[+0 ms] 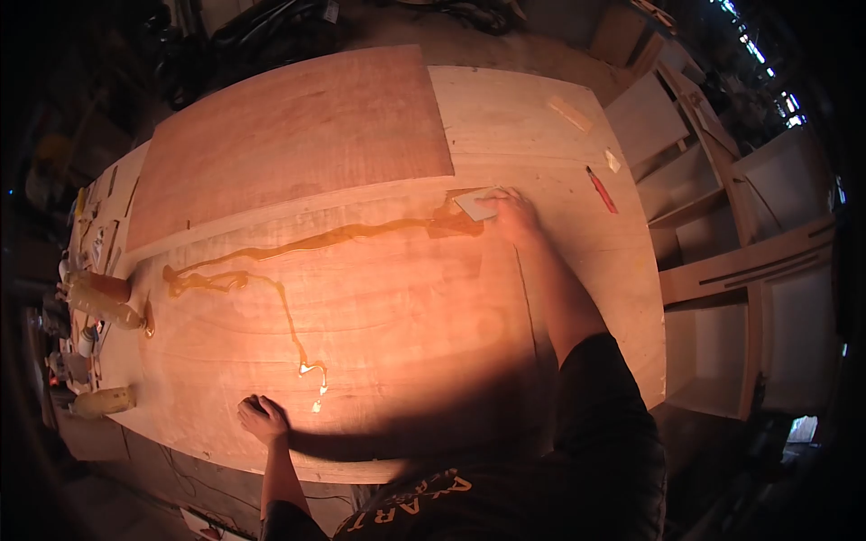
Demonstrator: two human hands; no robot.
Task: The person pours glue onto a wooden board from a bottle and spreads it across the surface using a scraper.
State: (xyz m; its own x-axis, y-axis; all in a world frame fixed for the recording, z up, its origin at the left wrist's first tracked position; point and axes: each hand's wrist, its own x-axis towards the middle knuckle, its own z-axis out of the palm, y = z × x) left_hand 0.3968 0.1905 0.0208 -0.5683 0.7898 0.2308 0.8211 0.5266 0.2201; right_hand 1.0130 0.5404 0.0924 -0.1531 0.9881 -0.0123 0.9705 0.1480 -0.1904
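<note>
A flat pale spreader (475,205) is held in my right hand (511,215), its edge on the amber glue (361,231) near the far right corner of a plywood sheet (397,307). The glue runs as a wet line leftward across the sheet, then bends down toward its near side. My left hand (262,418) rests near the sheet's front edge, left of the glue's lower end. Its fingers are curled, and what they hold, if anything, is too dark to make out.
Another plywood sheet (298,135) lies at the far side. A red-handled tool (601,191) is on the right of the table. Bottles (104,302) and small tools line the left edge. Open wooden cabinets (708,352) stand at the right.
</note>
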